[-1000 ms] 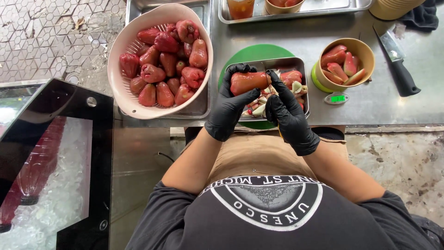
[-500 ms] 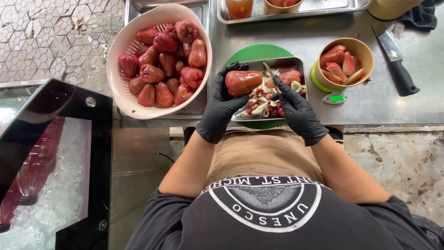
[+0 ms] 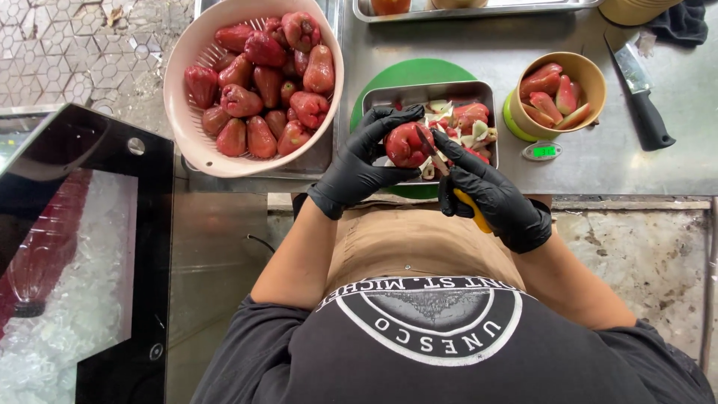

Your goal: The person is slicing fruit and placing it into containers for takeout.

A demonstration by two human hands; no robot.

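My left hand, in a black glove, grips a red rose apple over a small steel tray of fruit trimmings. My right hand, also gloved, holds a small paring knife with a yellow handle. Its blade rests against the fruit's right side. The tray sits on a round green board. Red and white cut scraps fill the tray behind the fruit.
A pink colander full of whole rose apples sits at the left in a steel pan. A tan paper bowl of cut pieces stands on a small scale at the right. A large black-handled knife lies further right. An ice chest is lower left.
My left hand has turned the rose apple end-on and lowered it toward the tray. My right hand brought the knife blade against the fruit, its yellow handle now showing.
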